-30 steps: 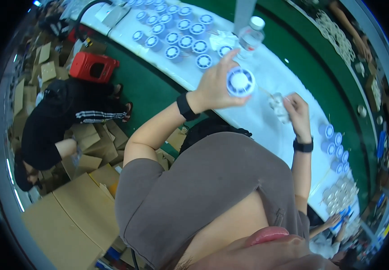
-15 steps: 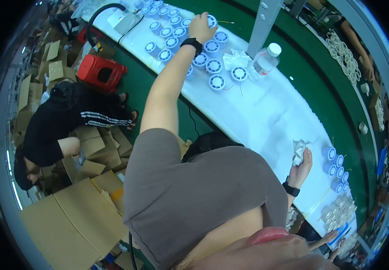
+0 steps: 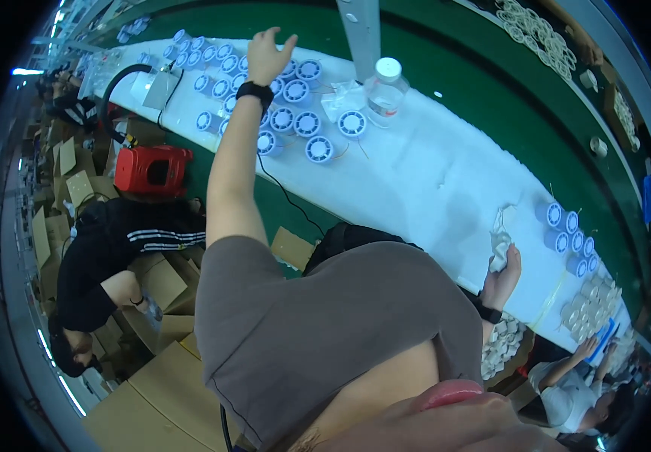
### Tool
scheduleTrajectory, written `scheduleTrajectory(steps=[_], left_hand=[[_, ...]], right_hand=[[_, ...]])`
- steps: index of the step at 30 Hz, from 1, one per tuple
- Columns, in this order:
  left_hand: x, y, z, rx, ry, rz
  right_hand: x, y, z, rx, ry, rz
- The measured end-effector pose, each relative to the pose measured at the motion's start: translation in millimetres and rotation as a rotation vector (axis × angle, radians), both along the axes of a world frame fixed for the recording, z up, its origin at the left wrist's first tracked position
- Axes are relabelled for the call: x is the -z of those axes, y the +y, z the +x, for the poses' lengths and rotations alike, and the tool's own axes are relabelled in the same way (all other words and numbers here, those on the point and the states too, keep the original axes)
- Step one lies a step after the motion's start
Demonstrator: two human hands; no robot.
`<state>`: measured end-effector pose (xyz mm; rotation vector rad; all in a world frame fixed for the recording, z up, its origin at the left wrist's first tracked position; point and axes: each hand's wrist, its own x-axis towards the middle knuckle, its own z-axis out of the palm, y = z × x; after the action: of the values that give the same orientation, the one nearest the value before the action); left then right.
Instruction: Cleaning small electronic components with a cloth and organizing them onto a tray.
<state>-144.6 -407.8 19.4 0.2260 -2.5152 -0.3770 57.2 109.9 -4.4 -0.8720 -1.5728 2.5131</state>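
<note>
My left hand [image 3: 271, 59] is stretched out over the far edge of the white-covered table, fingers apart, with nothing visible in it. Below and around it stand several light-blue cylinders with slotted round tops [image 3: 296, 91], some with thin wires; my hand and wrist hide a few. Whether the fingertips touch any cylinder, I cannot tell. On the right, my right hand [image 3: 503, 282] is closed on a crumpled white cloth or tissue [image 3: 500, 239], which sticks up above the fingers. A clear plastic bottle with a white cap [image 3: 387, 94] stands beside another crumpled white sheet [image 3: 343, 99].
More blue cylinders [image 3: 560, 242] stand at the table's right end, near clustered white rings [image 3: 591, 305]. A grey metal post [image 3: 361, 38] rises behind the bottle. A red machine [image 3: 152, 170] and a crouching person [image 3: 88, 264] among cardboard boxes are at left. Another person [image 3: 570, 392] works at lower right.
The view has shifted, so the table's far part appears farther left. My left hand has lifted off the cylinder tops and its fingers have spread. My right hand still holds the crumpled cloth or tissue.
</note>
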Motion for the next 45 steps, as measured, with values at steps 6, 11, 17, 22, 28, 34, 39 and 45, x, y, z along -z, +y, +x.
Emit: scheduleTrajectory(steps=[6, 11, 17, 22, 28, 34, 39, 45], left_hand=[[-51, 155, 64, 0.563, -0.269, 0.844], [-50, 307, 79, 1.147, -0.999, 0.714], [38, 483, 33, 1.177, -0.704, 0.225], [80, 565, 16, 1.159, -0.558, 0.027], [69, 570, 39, 1.123, -0.645, 0.162], [103, 544, 99, 1.146, -0.477, 0.219], [98, 541, 113, 1.060, -0.558, 0.378], [99, 534, 116, 1.073, -0.511, 0.289]], right_hand=[[1, 14, -31, -0.018, 0.041, -0.153], [5, 39, -30, -0.033, 0.088, -0.221], [1, 100, 2, 0.019, 0.065, -0.145], [11, 147, 35, 0.220, -0.004, -0.113], [20, 186, 18, 0.153, 0.026, 0.285], [36, 153, -40, -0.408, 0.470, 1.351], [58, 163, -64, -0.487, 0.404, 1.571], [60, 146, -41, -0.641, 0.587, 1.585]])
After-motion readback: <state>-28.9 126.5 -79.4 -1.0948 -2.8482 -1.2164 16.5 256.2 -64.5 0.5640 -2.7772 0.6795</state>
